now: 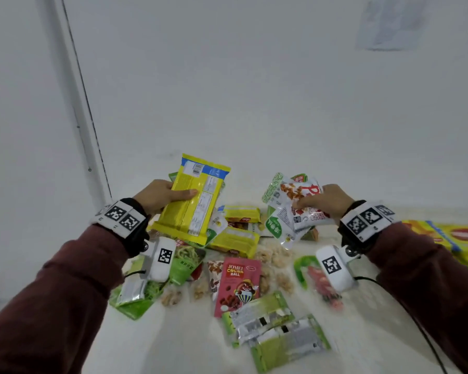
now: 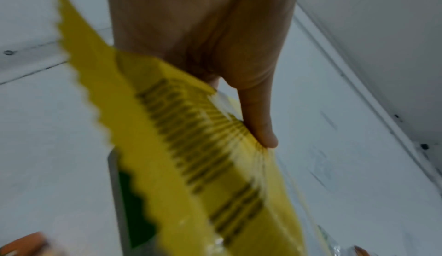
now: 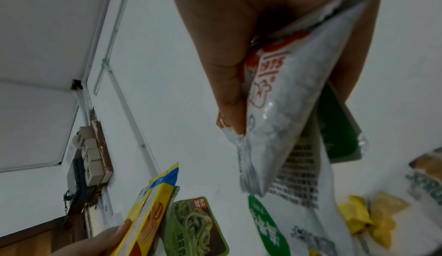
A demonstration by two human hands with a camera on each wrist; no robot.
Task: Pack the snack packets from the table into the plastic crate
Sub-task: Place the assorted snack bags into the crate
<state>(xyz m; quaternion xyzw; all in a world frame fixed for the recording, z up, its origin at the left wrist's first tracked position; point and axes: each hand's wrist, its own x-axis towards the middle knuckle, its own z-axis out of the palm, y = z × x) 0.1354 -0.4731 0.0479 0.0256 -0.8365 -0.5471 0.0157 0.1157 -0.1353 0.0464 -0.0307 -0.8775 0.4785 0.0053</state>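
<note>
My left hand (image 1: 164, 197) grips a long yellow snack packet (image 1: 195, 201) above the table, back label facing me, thumb (image 2: 259, 120) across its face. A green packet (image 3: 191, 224) sits behind the yellow one (image 2: 191, 156). My right hand (image 1: 322, 202) pinches a bunch of small white and green pouches (image 1: 292, 209), held up over the table; the thumb presses a white pouch (image 3: 282, 108). Below lie more packets on the white table (image 1: 179, 341): a pink cocoa ball pouch (image 1: 238, 284), yellow wafer packets (image 1: 238, 230) and green-silver packets (image 1: 276, 330). No crate is in view.
A white wall (image 1: 254, 76) rises right behind the table. Yellow packs (image 1: 454, 238) lie at the right edge. A cable (image 1: 416, 314) runs from my right wrist across the table. Wall sockets (image 3: 93, 161) show in the right wrist view.
</note>
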